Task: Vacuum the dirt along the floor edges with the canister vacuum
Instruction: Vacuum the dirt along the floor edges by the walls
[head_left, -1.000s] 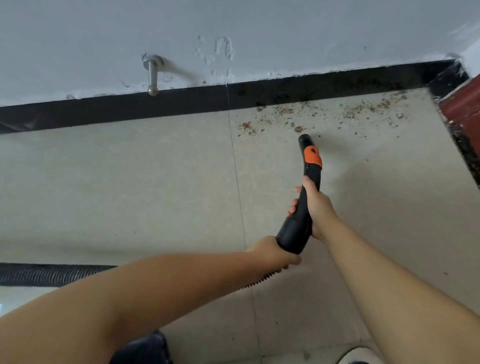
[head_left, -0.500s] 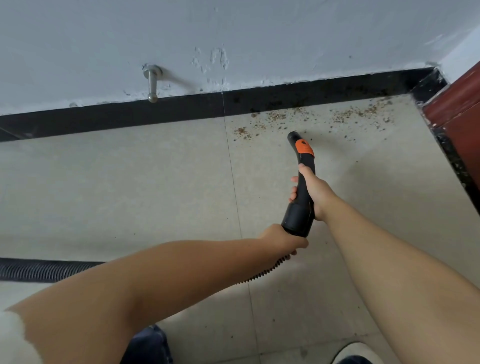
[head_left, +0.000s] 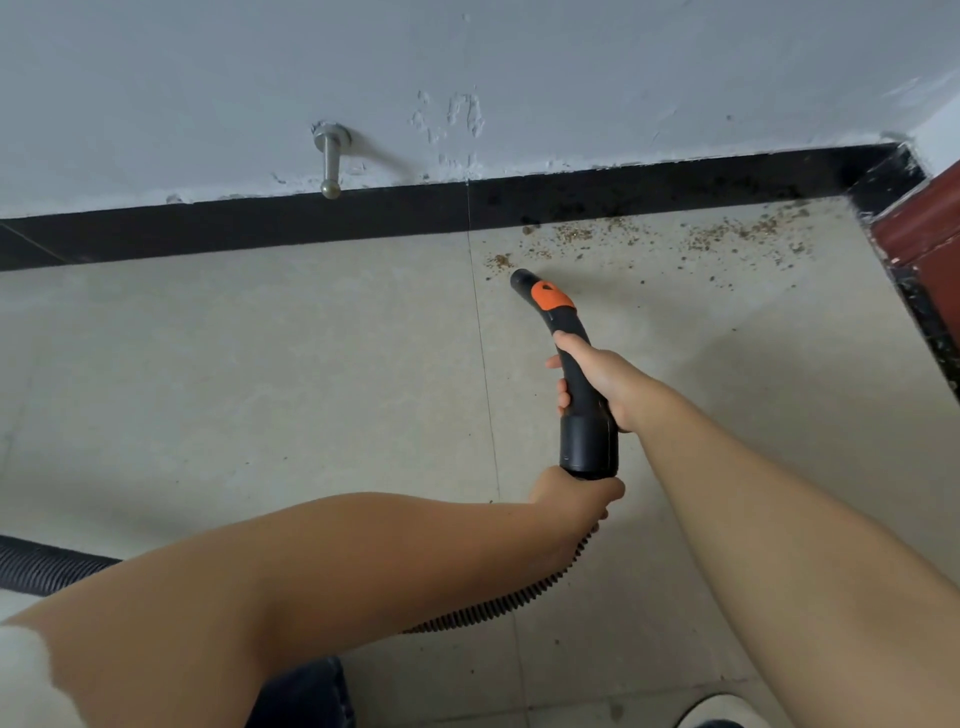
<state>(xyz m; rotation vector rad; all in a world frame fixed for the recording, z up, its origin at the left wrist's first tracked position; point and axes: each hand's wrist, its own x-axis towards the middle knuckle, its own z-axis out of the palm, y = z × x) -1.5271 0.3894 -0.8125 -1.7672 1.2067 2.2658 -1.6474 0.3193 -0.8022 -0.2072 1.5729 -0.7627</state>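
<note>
Near the dirt (head_left: 649, 236), right hand (head_left: 602, 382) grips the nozzle handle (head_left: 576, 374), left hand (head_left: 574, 496) grips the hose (head_left: 498, 605) just behind

No legible text, label, brand, number or sign is observed in the head view. The orange tab (head_left: 554, 297) on the black vacuum handle (head_left: 581, 384) is seen to carry no readable marking. The scuffs on the grey wall (head_left: 467, 62) are not resolved into characters.

Pale grey wall (head_left: 571, 62) (scuffed), black skirting (head_left: 208, 228), beige tiled floor (head_left: 234, 389), metal doorstop (head_left: 330, 161).
</note>
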